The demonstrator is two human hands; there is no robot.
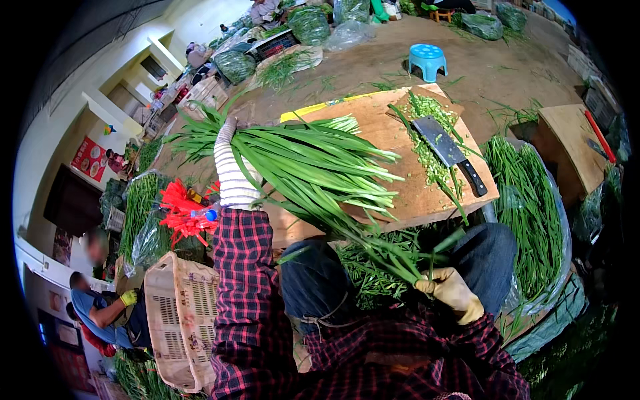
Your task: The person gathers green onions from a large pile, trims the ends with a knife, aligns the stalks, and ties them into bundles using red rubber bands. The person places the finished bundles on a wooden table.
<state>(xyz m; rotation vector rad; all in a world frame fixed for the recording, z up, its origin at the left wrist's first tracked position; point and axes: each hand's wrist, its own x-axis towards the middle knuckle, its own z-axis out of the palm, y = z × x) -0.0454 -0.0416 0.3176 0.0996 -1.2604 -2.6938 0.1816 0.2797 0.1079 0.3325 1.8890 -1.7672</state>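
A large bunch of garlic chives [313, 157] lies across the wooden board [287, 223], pale stalk ends toward the right. My left hand [230, 137], in a striped sleeve, is closed around its leafy part at the board's left edge; leaves hide most of the fingers. Between my knees, my right hand [453, 292] in a pale yellow glove grips a few garlic chive leaves [393, 261] that trail below the bunch. A cleaver [440, 143] with a black handle lies on the board's right side, among chopped pale stalk bits [421, 160].
Loose chives fill a plastic-lined container [527, 213] at my right. Left of me are red ties [180, 217] and a plastic crate [163, 320]. Beyond the board stands a blue stool [427, 60]. A person with yellow gloves [110, 310] sits at far left.
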